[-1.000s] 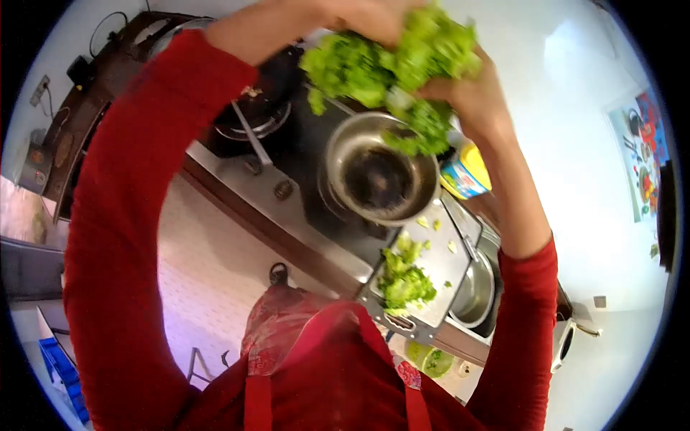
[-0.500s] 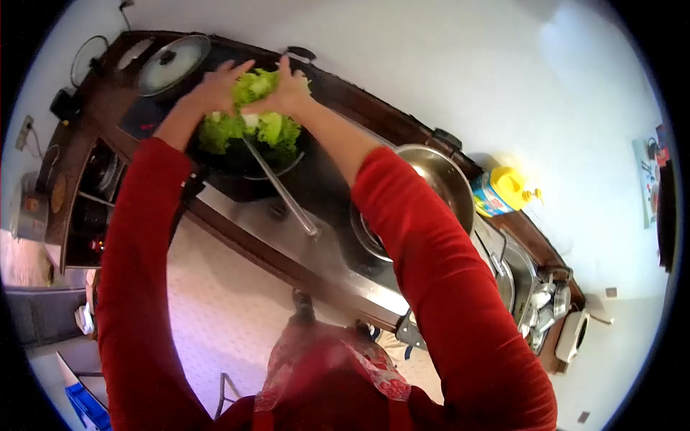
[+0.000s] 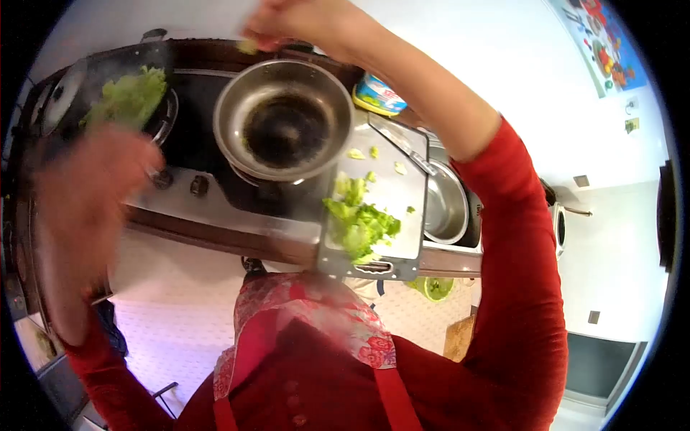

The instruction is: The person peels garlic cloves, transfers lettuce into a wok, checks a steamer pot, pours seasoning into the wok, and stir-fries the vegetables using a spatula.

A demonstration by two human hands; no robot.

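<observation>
Right hand (image 3: 298, 27): raised near the far rim of the steel pan (image 3: 231, 129), fingers bunched, a small green scrap (image 3: 247, 47) at their tips; blur prevents telling whether it is pinched. Left hand (image 3: 97, 172): left of the steel pan and nearer the body, close to the leafy greens (image 3: 129, 97); motion blur hides its fingers, so its grip cannot be told. The leafy greens lie heaped in a dark wok (image 3: 158, 57) left of the steel pan, amid steam-like haze. Good handling, as judged here: release leaves low, spread them evenly, and keep fingers clear of probably hot metal. Materials: the leaves are thin, frilled and likely to wilt quickly; the steel pan is round and smooth-walled, its floor dark. To its right and nearer the body, chopped leaves (image 3: 363, 223) lie on a pale, dark-edged rectangular cutting board (image 3: 402, 197).
</observation>
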